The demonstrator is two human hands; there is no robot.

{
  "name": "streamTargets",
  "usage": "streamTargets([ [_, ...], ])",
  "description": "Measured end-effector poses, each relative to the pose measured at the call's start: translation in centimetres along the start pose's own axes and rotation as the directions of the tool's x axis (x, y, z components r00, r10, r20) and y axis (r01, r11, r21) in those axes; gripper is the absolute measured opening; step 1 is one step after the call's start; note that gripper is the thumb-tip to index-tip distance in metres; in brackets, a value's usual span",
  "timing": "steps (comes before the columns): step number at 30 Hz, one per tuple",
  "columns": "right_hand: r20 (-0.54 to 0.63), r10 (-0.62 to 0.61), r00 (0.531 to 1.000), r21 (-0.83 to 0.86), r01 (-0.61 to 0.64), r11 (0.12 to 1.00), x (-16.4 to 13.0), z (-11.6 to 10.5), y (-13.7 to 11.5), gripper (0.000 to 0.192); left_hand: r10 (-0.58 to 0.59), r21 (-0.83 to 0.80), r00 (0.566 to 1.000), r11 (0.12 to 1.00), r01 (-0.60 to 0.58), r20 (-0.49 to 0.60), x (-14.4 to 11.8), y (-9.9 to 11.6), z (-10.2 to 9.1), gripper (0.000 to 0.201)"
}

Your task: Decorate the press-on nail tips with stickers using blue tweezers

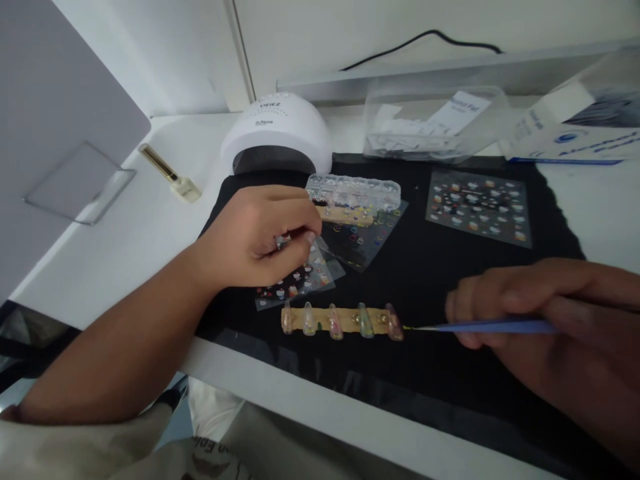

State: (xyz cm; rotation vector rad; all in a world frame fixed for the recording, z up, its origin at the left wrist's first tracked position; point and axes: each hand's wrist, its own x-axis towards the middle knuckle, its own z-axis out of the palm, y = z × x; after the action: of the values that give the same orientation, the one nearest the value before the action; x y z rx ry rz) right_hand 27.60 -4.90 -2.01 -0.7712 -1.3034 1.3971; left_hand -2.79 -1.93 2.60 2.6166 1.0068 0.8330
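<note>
A printed shirt (220, 453) is filling the bottom edge. The right hand (530, 297) is closing firmly around a thin blue tool (480, 327), whose tip is pointing just beside the rightmost of five fake nails (335, 323). These are sitting along a tan strip (321, 315) on the black mat (400, 267). The left hand (245, 233) is curling above a sticker sheet (287, 291), thumb near forefinger; whether it is holding anything, I cannot tell.

the table (195, 147) is viewed from the wearer's head, above its near edge, forward and down at close range; the black mat (410, 273) is framed centrally, with the white wall (350, 33) included at the far side.
</note>
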Motion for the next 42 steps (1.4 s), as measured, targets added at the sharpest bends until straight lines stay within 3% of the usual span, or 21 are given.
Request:
streamTargets([
  [3, 0.128, -0.029, 0.991, 0.024, 0.026, 0.999, 0.1, 0.6, -0.4, 0.016, 0.023, -0.007, 1.0, 1.0, -0.023, 0.009, -0.1, -0.4, 0.1, 0.016],
  [9, 0.069, 0.014, 0.998, 0.087, -0.02, 0.996, 0.3, 1.2, -0.4, 0.013, -0.005, -0.032, 1.0, 0.999, 0.006, 0.016, 0.2, -0.5, 0.4, 0.015],
  [13, 0.044, 0.01, 0.999, 0.092, -0.014, 0.996, 0.4, 1.1, -0.3, 0.013, -0.049, -0.014, 0.997, 0.999, 0.05, 0.063, 0.8, 3.3, -0.5, 0.014],
  [15, 0.035, 0.02, 0.999, 0.091, -0.023, 0.996, 0.3, 1.1, -0.3, 0.012, -0.095, 0.015, 0.982, 0.995, 0.094, 0.161, 0.8, 5.7, -0.7, 0.012],
  [19, 0.014, 0.07, 0.997, 0.089, -0.071, 0.994, 0.1, 1.0, -0.5, 0.012, -0.13, 0.034, 0.944, 0.992, 0.125, 0.305, 0.7, 8.7, 0.9, 0.023],
  [22, 0.016, 0.115, 0.993, 0.095, -0.116, 0.989, 0.0, 0.9, -0.5, 0.012, -0.178, 0.066, 0.927, 0.984, 0.165, 0.331, 0.6, 8.9, 2.9, 0.028],
  [26, 0.038, 0.167, 0.985, 0.105, -0.17, 0.98, 0.1, 1.0, -0.4, 0.012, -0.191, 0.105, 0.939, 0.98, 0.168, 0.287, 0.5, 8.4, 4.5, 0.025],
  [42, 0.065, 0.186, 0.98, 0.083, -0.191, 0.978, -0.1, 0.8, -0.2, 0.013, -0.211, 0.112, 0.957, 0.975, 0.191, 0.198, 0.1, 8.5, 5.7, 0.009],
])
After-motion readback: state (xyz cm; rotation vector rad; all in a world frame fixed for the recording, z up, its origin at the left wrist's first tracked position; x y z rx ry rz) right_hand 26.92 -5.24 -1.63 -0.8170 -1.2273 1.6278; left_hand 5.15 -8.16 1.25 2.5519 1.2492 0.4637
